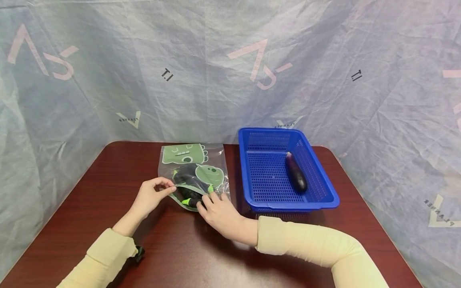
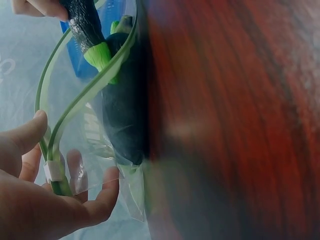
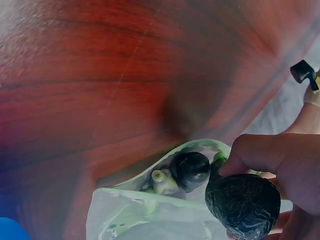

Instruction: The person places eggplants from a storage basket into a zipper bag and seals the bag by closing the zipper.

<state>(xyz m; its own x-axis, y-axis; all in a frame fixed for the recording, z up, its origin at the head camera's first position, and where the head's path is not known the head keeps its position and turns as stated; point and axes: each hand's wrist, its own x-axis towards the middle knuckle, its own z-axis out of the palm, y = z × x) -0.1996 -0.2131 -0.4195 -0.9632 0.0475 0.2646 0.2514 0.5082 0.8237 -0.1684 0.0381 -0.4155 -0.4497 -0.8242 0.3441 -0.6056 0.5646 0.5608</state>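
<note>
A clear zip bag (image 1: 220,152) with green cartoon prints lies on the table, its mouth spread apart toward me. My left hand (image 1: 151,196) pinches the left end of the bag's rim, by a white zip slider (image 2: 53,171). At the mouth, my right hand (image 1: 221,214) grips a dark, wrinkled vegetable (image 3: 242,205) with a bright green tip (image 2: 98,54). That tip points into the opening. Inside the bag lie other dark vegetables, including a smooth one (image 2: 122,115). Their exact kind is unclear through the plastic.
Right of the bag stands a blue plastic basket (image 1: 246,172) holding one purple eggplant (image 1: 296,174). The reddish-brown table (image 1: 119,176) ends at a grey cloth backdrop (image 1: 201,80). A small black object (image 1: 138,254) is at the left wrist.
</note>
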